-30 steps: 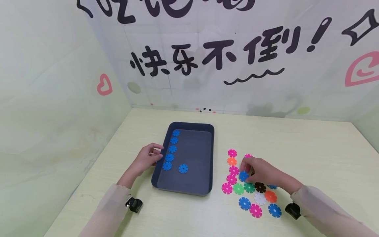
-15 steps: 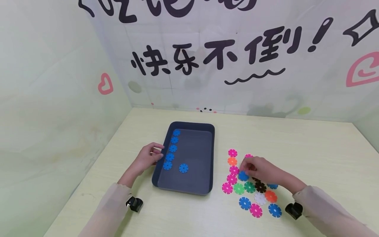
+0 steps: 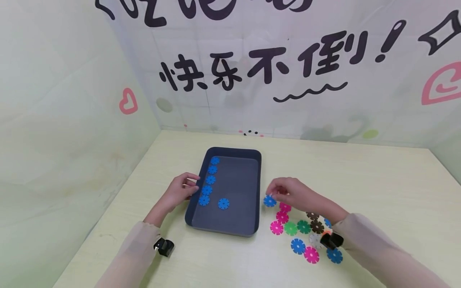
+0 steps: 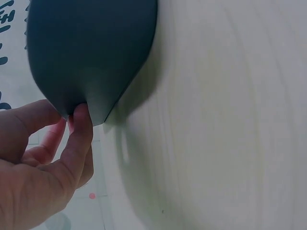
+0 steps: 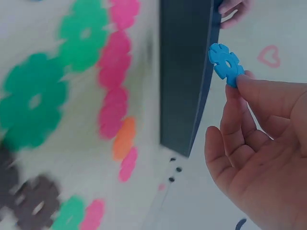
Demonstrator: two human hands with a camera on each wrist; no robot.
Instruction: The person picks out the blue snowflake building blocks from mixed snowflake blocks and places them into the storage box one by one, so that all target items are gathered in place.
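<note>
A pale table [image 3: 378,180], apparently wood-grained, meets a whitish back wall [image 3: 252,114] bearing bold black lettering [image 3: 267,70].

Right grip [image 3: 293,194], carrying blue disc [image 3: 269,201], shifted left to near tray [image 3: 239,188] (one dark disc [image 3: 312,215] more exposed).

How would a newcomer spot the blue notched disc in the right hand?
Find the dark grey rectangular tray. Beyond its right side, the right hand pinches the blue notched disc. Unlike the pink notched discs nearby, it is blue and raised.

Pale surface [image 3: 381,180], a dark tray [image 3: 239,180] resting on it, pink, green, blue, brown, orange and white discs [image 3: 300,227] lying to its right
</note>
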